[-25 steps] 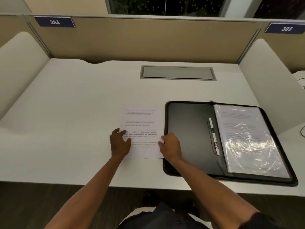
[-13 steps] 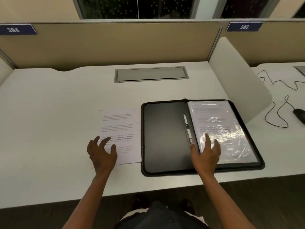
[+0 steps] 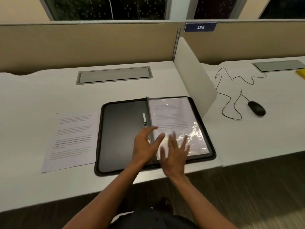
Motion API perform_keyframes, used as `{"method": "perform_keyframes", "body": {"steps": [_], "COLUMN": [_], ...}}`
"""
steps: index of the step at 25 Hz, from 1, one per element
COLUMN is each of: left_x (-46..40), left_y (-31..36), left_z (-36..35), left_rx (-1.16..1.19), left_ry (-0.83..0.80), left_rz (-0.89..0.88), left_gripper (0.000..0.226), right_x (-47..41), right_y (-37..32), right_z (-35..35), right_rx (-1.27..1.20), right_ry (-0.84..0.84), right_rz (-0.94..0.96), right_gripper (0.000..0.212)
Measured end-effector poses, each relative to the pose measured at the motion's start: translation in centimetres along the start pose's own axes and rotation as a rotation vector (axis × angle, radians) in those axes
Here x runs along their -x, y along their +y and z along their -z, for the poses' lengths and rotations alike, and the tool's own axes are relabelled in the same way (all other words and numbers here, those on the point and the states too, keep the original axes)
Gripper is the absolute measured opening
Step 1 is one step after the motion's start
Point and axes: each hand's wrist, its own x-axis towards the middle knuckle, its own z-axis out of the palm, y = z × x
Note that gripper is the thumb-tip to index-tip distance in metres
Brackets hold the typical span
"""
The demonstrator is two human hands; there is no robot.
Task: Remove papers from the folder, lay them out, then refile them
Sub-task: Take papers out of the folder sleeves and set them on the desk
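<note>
A black zip folder (image 3: 122,139) lies open on the white desk (image 3: 33,96). Its right half holds clear plastic sleeves (image 3: 175,119) with printed pages inside. A white pen (image 3: 144,119) sits in the loop at the spine. One printed sheet (image 3: 72,139) lies flat on the desk just left of the folder. My left hand (image 3: 146,146) hovers over the folder's spine with fingers spread, holding nothing. My right hand (image 3: 175,152) lies with straight fingers on the lower part of the sleeves, beside the left hand.
A white side divider (image 3: 193,76) stands right of the folder. Beyond it lie a black mouse (image 3: 256,108) and its looping cable (image 3: 231,96). A grey cable hatch (image 3: 113,75) sits at the back. The desk's front edge runs just below the folder.
My left hand left the loose sheet and moved right to the folder's spine. My right hand shifted onto the plastic sleeves. The view panned right.
</note>
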Motion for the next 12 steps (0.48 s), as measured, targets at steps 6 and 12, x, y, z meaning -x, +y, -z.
{"method": "perform_keyframes", "body": {"steps": [6,12], "left_x": [-3.4,-0.9], "left_y": [2.3,-5.2], "left_z": [3.4,9.5], "left_rx": [-0.001,-0.085], "left_ry": [0.117,0.461], "left_rz": [0.192,0.419], "left_gripper": [0.111,0.074], "right_x": [1.9,-0.2], "right_y": [-6.5,3.3], "right_z": [2.0,4.5], "right_rx": [-0.184,-0.507], "right_ry": [-0.227,0.128], "right_rz": [0.832,0.223], "right_gripper": [0.059,0.032]}}
